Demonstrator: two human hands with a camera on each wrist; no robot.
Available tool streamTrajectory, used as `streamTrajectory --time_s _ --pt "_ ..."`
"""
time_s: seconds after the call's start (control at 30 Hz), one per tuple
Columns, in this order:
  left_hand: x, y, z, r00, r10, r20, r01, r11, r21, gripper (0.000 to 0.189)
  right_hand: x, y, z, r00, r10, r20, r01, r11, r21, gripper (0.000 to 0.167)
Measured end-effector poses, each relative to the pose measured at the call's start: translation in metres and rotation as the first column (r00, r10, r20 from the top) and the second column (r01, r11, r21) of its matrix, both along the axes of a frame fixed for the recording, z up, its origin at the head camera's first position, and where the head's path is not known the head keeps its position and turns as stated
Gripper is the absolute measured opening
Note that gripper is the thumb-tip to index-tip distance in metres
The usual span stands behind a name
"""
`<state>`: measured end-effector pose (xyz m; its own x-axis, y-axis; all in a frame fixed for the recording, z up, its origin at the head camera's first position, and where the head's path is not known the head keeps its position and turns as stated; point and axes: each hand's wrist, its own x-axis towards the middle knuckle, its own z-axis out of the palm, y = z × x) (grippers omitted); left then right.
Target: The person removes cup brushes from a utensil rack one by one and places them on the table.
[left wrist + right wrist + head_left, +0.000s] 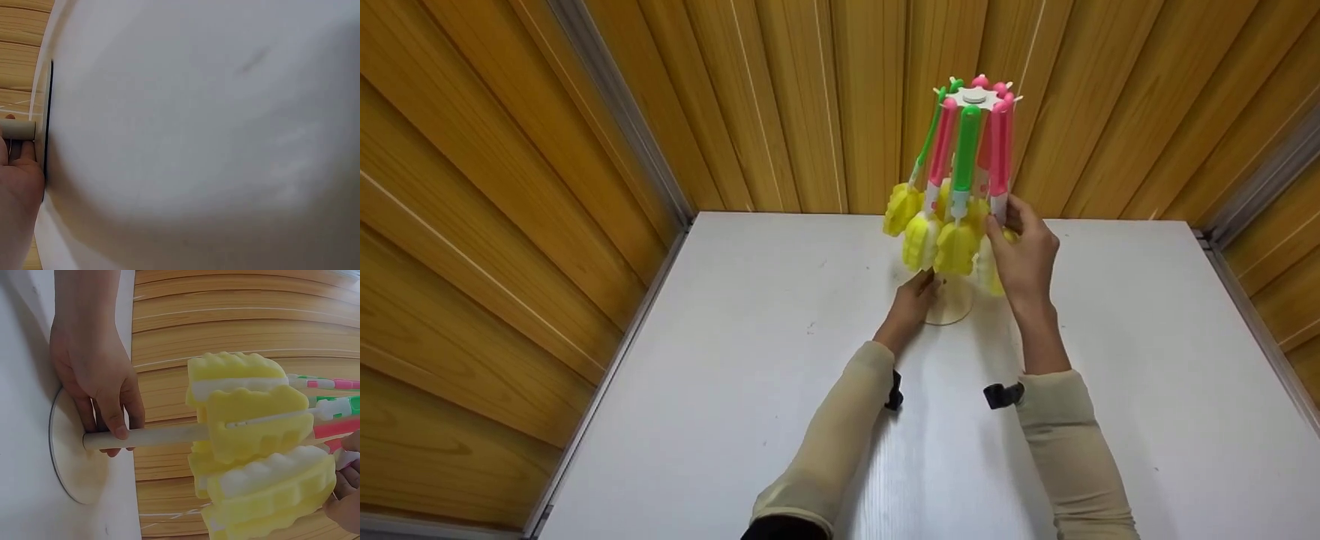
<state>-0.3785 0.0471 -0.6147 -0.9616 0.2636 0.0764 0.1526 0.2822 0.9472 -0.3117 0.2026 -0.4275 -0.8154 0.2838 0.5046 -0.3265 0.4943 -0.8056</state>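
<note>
Below, the left hand grips the pole. The right hand pinches a pink-handled brush; other brushes crowd beside it.

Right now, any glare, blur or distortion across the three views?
Head: mild glare on the table between the sleeves, soft shadows alongside; left wrist: table mostly blurred, its far edge curved, broad shadow along the bottom; right wrist: wall planks bow, sponges fairly sharp.
</note>
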Motion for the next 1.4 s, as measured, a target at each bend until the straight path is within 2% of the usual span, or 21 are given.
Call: streamTrajectory --time_s 0.27,0.5,0.67,1.0,1.27,1.4 --pt "0.0 -0.001 0.003 1.0 0.008 -0.007 -0.008 1.0 -0.018 0.048 0.007 -0.002 0.0 1.0 0.011 -0.016 -0.01 0.999 0.032 0.042" --pt "-0.002 0.003 -0.001 1.0 0.024 -0.02 -0.024 0.999 -0.04 0.048 0.009 -0.005 -0.001 0.998 0.035 -0.056 -0.035 0.999 0.003 0.04" --pt "-0.002 0.003 -0.002 1.0 0.018 -0.02 -0.02 0.998 -0.06 0.046 0.013 -0.003 0.001 0.999 0.026 -0.031 -0.026 1.0 -0.008 0.042" --pt "-0.003 -0.003 0.002 1.0 0.018 -0.011 -0.019 0.999 -0.045 0.047 0.02 0.007 0.003 1.0 -0.006 0.001 0.006 1.0 0.009 0.041" --pt "-0.001 -0.001 0.001 1.0 0.012 0.008 -0.012 0.999 -0.039 0.047 0.033 0.024 -0.013 0.998 -0.058 0.037 0.057 0.998 0.029 0.041" --pt "-0.001 0.001 0.0 0.999 0.033 0.002 -0.033 0.999 -0.043 0.047 0.037 0.033 -0.023 0.996 -0.079 0.04 0.078 0.996 0.034 0.04"
